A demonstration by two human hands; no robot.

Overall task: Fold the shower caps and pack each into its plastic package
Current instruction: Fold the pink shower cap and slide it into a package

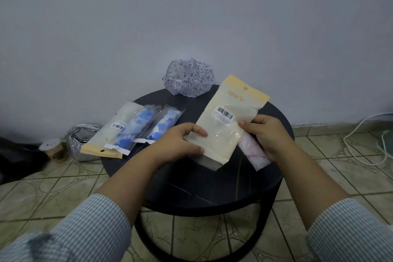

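Observation:
A cream plastic package (228, 121) with a barcode label is held above the round black table (191, 189). My left hand (180, 142) pinches its lower left edge. My right hand (270, 136) holds its right side together with a folded pink shower cap (254, 153) in a clear sleeve, which pokes out below the package. An unfolded purple-patterned shower cap (188, 77) sits at the table's far edge. At the left lie another cream package (110, 130) and two clear sleeves holding folded blue caps (136, 127) (163, 126).
The table stands on a tiled floor against a pale wall. A silver woven bag (79, 142) and a small paper cup (54, 151) sit on the floor at the left. A white cable (361, 140) runs along the floor at the right.

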